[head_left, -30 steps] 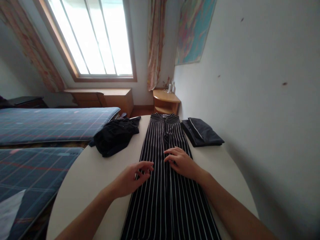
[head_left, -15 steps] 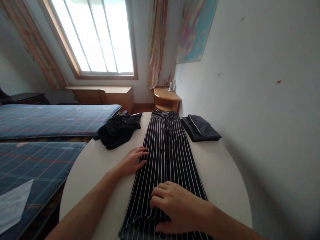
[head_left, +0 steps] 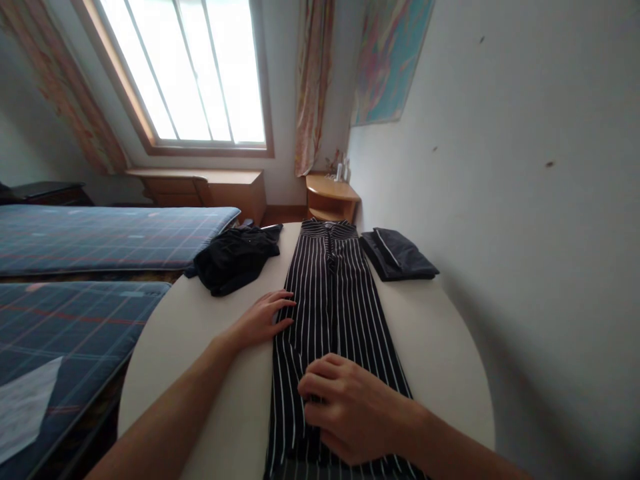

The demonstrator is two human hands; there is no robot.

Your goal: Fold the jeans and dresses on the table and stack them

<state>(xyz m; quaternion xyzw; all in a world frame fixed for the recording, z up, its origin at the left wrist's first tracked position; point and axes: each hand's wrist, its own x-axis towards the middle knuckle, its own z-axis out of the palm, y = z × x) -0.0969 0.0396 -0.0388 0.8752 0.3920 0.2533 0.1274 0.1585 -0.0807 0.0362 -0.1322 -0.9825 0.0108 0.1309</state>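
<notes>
Black trousers (head_left: 320,293) with white stripes lie lengthwise on a round white table (head_left: 445,373), waistband at the far end. My left hand (head_left: 257,320) rests at their left edge around mid-length, its fingers spread onto the cloth. Lower down, my right hand (head_left: 350,407) has its fingers pinched together on the striped cloth over the leg part. A crease runs through the fabric just left of those fingers. The near end of the legs goes out of view at the bottom.
A crumpled black garment (head_left: 237,257) lies on the table's left side. Folded dark clothing (head_left: 397,253) sits to the right of the waistband. Plaid mattresses (head_left: 75,333) stand at the left, one carrying a paper sheet (head_left: 30,407). A white wall (head_left: 525,233) rises along the right.
My right hand has closed on the cloth, and the left edge of the lower trouser leg has shifted inward to the right. My left hand has stayed nearly in place.
</notes>
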